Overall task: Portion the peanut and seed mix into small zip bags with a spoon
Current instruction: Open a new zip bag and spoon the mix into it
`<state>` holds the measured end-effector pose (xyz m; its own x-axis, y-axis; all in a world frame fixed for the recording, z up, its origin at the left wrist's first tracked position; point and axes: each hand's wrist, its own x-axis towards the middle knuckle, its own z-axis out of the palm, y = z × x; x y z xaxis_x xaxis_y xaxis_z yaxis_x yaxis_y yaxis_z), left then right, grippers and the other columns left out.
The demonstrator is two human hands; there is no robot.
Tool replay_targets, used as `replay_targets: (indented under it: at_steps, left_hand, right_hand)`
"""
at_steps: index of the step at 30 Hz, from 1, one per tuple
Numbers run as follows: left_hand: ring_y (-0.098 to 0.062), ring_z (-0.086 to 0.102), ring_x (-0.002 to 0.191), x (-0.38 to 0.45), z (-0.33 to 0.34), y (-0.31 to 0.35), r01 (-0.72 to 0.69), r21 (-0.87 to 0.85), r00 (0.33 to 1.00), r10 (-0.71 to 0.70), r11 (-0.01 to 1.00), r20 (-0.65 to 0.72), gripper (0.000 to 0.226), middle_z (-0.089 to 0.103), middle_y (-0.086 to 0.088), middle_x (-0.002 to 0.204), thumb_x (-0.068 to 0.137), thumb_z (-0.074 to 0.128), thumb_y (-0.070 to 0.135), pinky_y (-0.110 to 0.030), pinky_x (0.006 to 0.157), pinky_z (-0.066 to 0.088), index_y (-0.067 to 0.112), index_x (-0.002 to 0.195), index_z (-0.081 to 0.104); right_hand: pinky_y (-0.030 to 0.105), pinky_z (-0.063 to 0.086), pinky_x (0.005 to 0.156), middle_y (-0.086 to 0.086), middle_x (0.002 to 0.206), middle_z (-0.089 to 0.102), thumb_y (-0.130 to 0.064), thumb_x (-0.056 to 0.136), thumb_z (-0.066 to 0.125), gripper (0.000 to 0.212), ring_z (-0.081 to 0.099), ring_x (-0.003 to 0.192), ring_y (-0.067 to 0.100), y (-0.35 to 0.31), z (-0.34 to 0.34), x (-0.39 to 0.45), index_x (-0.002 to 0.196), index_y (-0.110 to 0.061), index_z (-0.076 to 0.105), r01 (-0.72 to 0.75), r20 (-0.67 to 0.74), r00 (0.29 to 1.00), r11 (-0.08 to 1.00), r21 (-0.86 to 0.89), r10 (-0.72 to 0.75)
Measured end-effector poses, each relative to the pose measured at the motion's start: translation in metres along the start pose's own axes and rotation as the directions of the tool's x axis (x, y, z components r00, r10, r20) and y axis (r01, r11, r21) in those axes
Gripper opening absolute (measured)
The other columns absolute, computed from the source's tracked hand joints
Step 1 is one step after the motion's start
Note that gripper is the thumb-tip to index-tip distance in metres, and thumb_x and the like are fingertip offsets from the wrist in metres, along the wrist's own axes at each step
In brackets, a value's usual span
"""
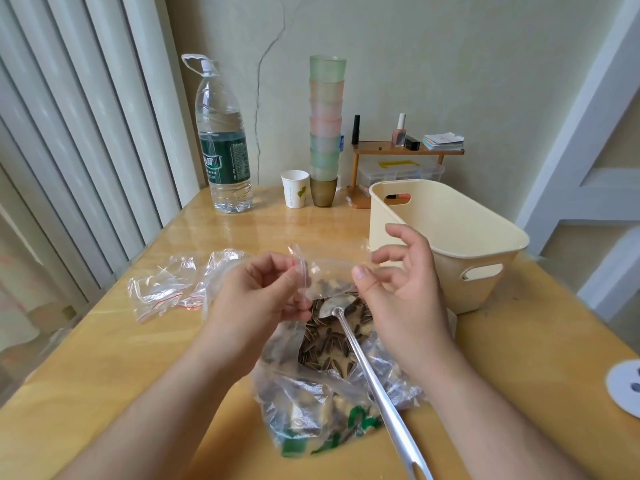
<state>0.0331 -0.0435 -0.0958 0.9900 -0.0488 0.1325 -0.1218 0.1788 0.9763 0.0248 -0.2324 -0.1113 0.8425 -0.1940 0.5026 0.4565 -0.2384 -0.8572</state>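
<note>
We are holding a small zip bag [327, 277] up over the middle of the desk [104, 341], just above the big open bag of peanut and seed mix [332, 372]. Our left hand [263, 292] is pinching the small bag's left end by its red-striped zip edge, fingers curled on the plastic. Our right hand [398, 282] is pinching the right end between thumb and forefinger, while its other fingers are spreading loosely above. Some seeds are already sitting inside the small bag.

The spoon [363, 365] is lying unheld, its bowl resting on the seeds in the big bag and its handle running toward the desk's near edge.

A heap of empty zip bags [173, 282] is lying toward the left edge. A cream basket [450, 237] is standing toward the right edge. Along the far edge, a water bottle [223, 143], a paper cup [294, 188] and a stack of cups [325, 126] are standing.
</note>
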Motion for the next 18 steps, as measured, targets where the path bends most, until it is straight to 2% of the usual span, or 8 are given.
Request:
replay_targets:
  at_steps: [2,4,5,7,10,14,16,18]
  left_hand:
    - [-0.021,0.066,0.056,-0.001,-0.001,-0.001,-0.050,0.108,0.994,0.059,0.993,-0.088,0.015,0.062,-0.015,0.069,0.097,0.070,0.004,-0.033,0.058,0.059,0.003,0.086,0.062]
    - [-0.021,0.069,0.056,-0.003,0.001,-0.003,-0.120,0.261,0.979,0.157,0.958,-0.129,0.016,0.061,-0.017,0.067,0.094,0.073,0.003,-0.032,0.057,0.059,0.007,0.085,0.060]
    - [-0.018,0.069,0.056,-0.005,0.002,-0.005,-0.166,0.357,0.969,0.219,0.919,-0.115,0.018,0.061,-0.012,0.067,0.092,0.073,0.004,-0.030,0.056,0.056,0.013,0.086,0.059]
    - [-0.008,0.059,0.056,-0.011,0.006,-0.008,-0.263,0.540,0.942,0.333,0.799,-0.033,0.026,0.061,0.001,0.068,0.086,0.075,0.010,-0.022,0.056,0.048,0.028,0.092,0.057]
    - [-0.012,0.054,0.060,-0.019,0.013,-0.013,-0.394,0.612,0.900,0.423,0.685,0.105,0.039,0.060,0.005,0.072,0.081,0.075,0.020,-0.020,0.053,0.041,0.039,0.103,0.049]
    - [-0.013,0.051,0.057,-0.022,0.015,-0.014,-0.460,0.609,0.864,0.483,0.646,0.141,0.041,0.054,0.005,0.066,0.086,0.073,0.009,-0.019,0.052,0.038,0.037,0.107,0.049]
    - [-0.012,0.048,0.055,-0.022,0.013,-0.012,-0.443,0.580,0.869,0.487,0.683,0.091,0.042,0.052,0.007,0.062,0.082,0.070,0.002,-0.016,0.055,0.036,0.036,0.100,0.053]
    - [-0.012,0.048,0.056,-0.021,0.010,-0.010,-0.469,0.570,0.850,0.520,0.675,0.084,0.035,0.050,0.008,0.061,0.078,0.068,0.006,-0.020,0.057,0.037,0.035,0.095,0.057]
  right_hand:
    - [0.031,0.058,0.077,-0.003,0.103,0.053,-0.024,0.091,0.073,0.036,0.062,0.089,0.017,-0.002,-0.001,-0.002,0.121,-0.029,0.054,0.254,-0.015,0.964,0.932,-0.260,-0.267]
    - [0.026,0.051,0.067,-0.004,0.091,0.053,-0.029,0.090,0.073,0.024,0.056,0.078,0.015,-0.005,0.001,-0.007,0.109,-0.018,0.062,0.416,0.061,0.905,0.845,-0.336,-0.421]
    - [0.025,0.050,0.064,-0.006,0.086,0.054,-0.033,0.089,0.073,0.024,0.056,0.076,0.014,-0.009,0.005,-0.011,0.106,-0.019,0.065,0.401,0.103,0.916,0.868,-0.292,-0.388]
    - [0.029,0.053,0.064,-0.008,0.082,0.057,-0.043,0.088,0.073,0.030,0.061,0.078,0.017,-0.014,0.012,-0.017,0.113,-0.028,0.064,0.263,0.201,0.953,0.947,-0.183,-0.226]
    - [0.036,0.056,0.069,-0.007,0.079,0.061,-0.040,0.089,0.072,0.027,0.064,0.077,0.017,-0.013,0.013,-0.018,0.115,-0.037,0.064,0.148,0.280,0.954,0.978,-0.150,-0.102]
    - [0.035,0.057,0.071,-0.011,0.074,0.068,-0.019,0.094,0.072,0.021,0.066,0.070,0.013,-0.010,0.003,-0.012,0.109,-0.034,0.072,0.110,0.246,0.967,0.980,-0.165,-0.068]
    - [0.029,0.055,0.068,-0.011,0.070,0.066,-0.013,0.091,0.072,0.025,0.062,0.063,0.012,-0.009,-0.002,-0.009,0.108,-0.031,0.074,0.150,0.205,0.974,0.953,-0.265,-0.096]
    - [0.027,0.054,0.067,-0.012,0.068,0.064,-0.014,0.087,0.072,0.026,0.061,0.062,0.013,-0.009,-0.004,-0.008,0.108,-0.029,0.074,0.221,0.204,0.967,0.904,-0.366,-0.154]
